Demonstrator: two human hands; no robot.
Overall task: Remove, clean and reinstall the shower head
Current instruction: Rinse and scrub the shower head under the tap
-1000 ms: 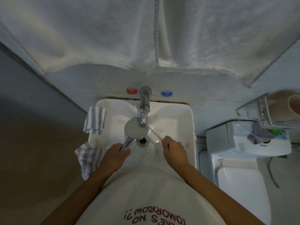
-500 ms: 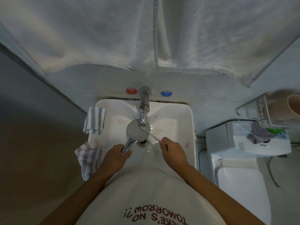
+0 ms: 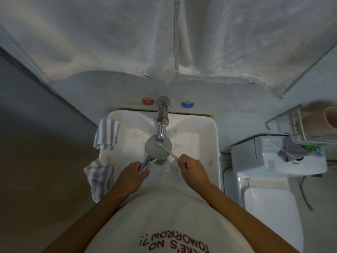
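White sink (image 3: 209, 143): left hand (image 3: 130, 177) gripping shower head (image 3: 157, 147), right hand (image 3: 194, 171) pinching toothbrush (image 3: 168, 151)

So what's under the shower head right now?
The white sink bowl lies under the shower head. The drain peeks out at its lower edge, mostly covered. A toothbrush rests on top.

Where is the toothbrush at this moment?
In the head view, the toothbrush is over the sink, pinched by the right hand, its head on the face of the shower head just below the faucet.
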